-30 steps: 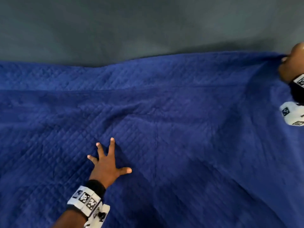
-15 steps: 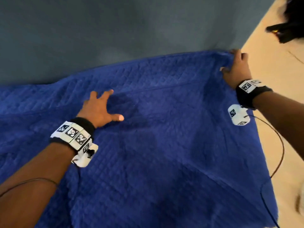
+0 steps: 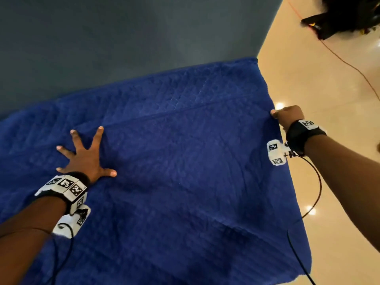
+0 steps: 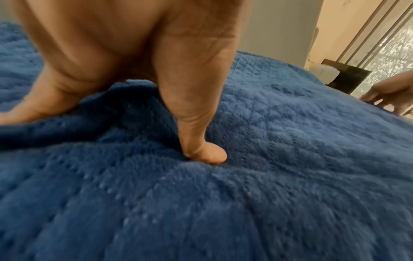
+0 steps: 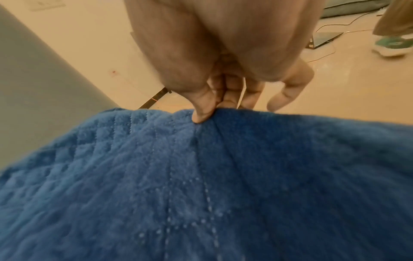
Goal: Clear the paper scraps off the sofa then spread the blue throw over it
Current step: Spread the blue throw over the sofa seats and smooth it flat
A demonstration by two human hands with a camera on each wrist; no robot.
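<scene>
The blue throw [image 3: 185,171] lies spread over the sofa [image 3: 123,48], covering the whole seat; only the grey backrest shows beyond its far edge. The seat beneath is hidden, so whether any paper scraps lie under the cloth cannot be told. The throw's right edge hangs past the sofa's right end over the cream floor [image 3: 329,89], and its left and near parts run out of the head view.

The left hand [image 3: 86,157] lies flat on the throw left of centre, fingers straight and fanned wide, holding nothing. In the left wrist view the thumb [image 4: 201,144] presses a dent into the pile, and a small fold of cloth bunches under the palm; the other fingers are mostly cut off or blurred there.

The right hand [image 3: 287,117] is at the throw's right edge, well apart from the left. The right wrist view shows its thumb [image 5: 202,113] on top of the edge, pinching it against fingers that curl down behind, their tips hidden by the cloth.

A dark, blurred object [image 3: 345,15] sits on the floor at far right, cropped by the frame, with a thin orange cord [image 3: 349,64] trailing from it. A shoe [image 5: 393,46] shows on the floor.
</scene>
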